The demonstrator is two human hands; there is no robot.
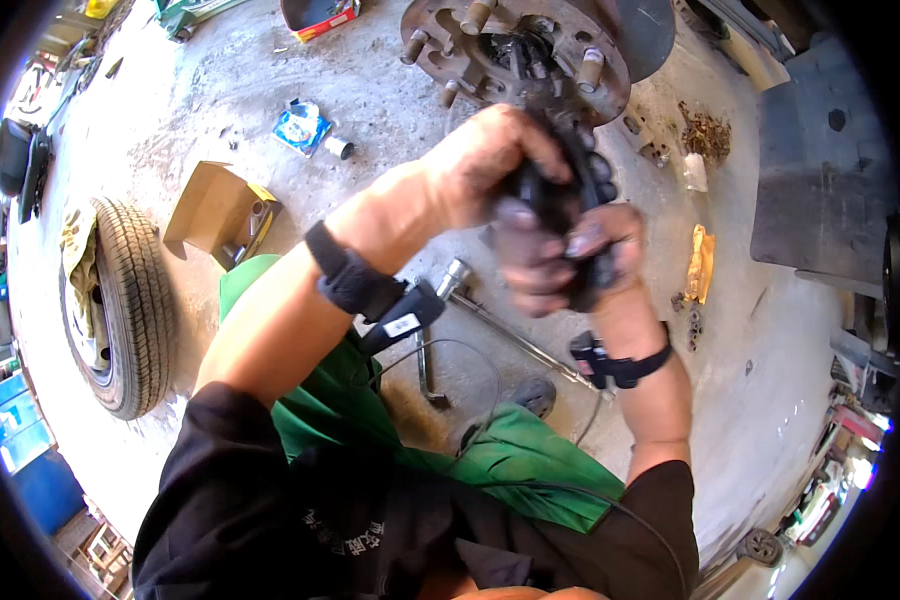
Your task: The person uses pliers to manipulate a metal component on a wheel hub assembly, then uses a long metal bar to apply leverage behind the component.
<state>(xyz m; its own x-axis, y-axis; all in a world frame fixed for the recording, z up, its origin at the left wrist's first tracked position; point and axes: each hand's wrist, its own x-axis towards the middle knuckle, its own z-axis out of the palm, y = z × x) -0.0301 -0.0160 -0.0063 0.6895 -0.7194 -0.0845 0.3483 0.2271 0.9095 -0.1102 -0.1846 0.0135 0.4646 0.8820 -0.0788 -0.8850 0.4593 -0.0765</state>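
Observation:
Both my hands are wrapped round a long, black, greasy tool (545, 95) that blurs with motion; its exact kind I cannot make out. Its far end reaches the dark centre of a rusty wheel hub (450, 62) with thick studs sticking out. My left hand (480, 165) closes on the tool nearer the hub, fingers curled over its top. Lower down and closer to me, my right hand (615, 245) grips it, its fingers smeared by movement. Black straps with small boxes circle both wrists.
On the floor lie a long metal socket wrench (510, 325), an open cardboard box (205, 215) with metal parts, a blue packet (300, 128) and a yellow packet (700, 265). A tyre (135, 310) stands left. A dark panel (820, 165) is at right. Cables hang round my knees.

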